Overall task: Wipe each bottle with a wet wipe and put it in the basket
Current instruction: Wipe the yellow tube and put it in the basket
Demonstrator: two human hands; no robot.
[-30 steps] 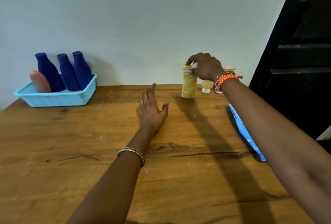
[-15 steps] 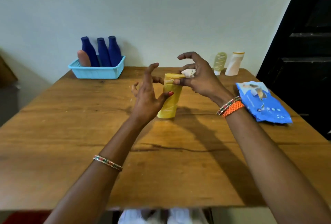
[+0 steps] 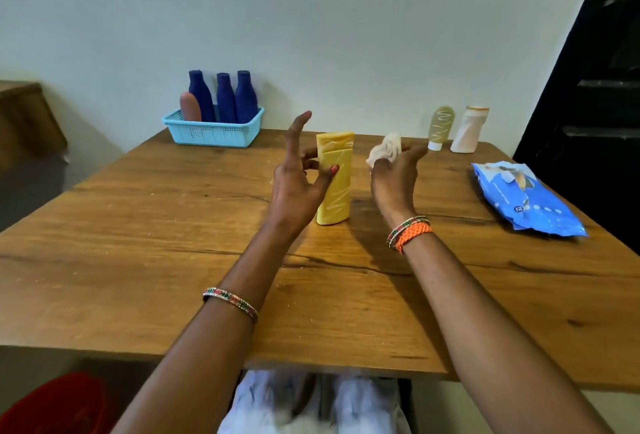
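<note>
A yellow bottle (image 3: 335,187) stands upright on the wooden table (image 3: 138,260), near the middle. My left hand (image 3: 296,180) grips it from the left, thumb on its front and fingers behind, with the index finger pointing up. Just right of the bottle and apart from it, my right hand (image 3: 394,177) pinches a crumpled white wet wipe (image 3: 385,152). A light blue basket (image 3: 213,133) at the back left holds three dark blue bottles (image 3: 225,97) and a brown one (image 3: 189,107). A pale yellow tube (image 3: 440,127) and a white bottle (image 3: 469,130) stand at the back right.
A blue pack of wipes (image 3: 526,199) lies near the table's right edge. A black door (image 3: 595,104) stands to the right, the wall runs behind the table. A red object (image 3: 59,402) sits on the floor at lower left.
The yellow bottle came from the back right to the middle of the table. My left hand took hold of it; my right hand let go of its top and drew right with the wipe.
</note>
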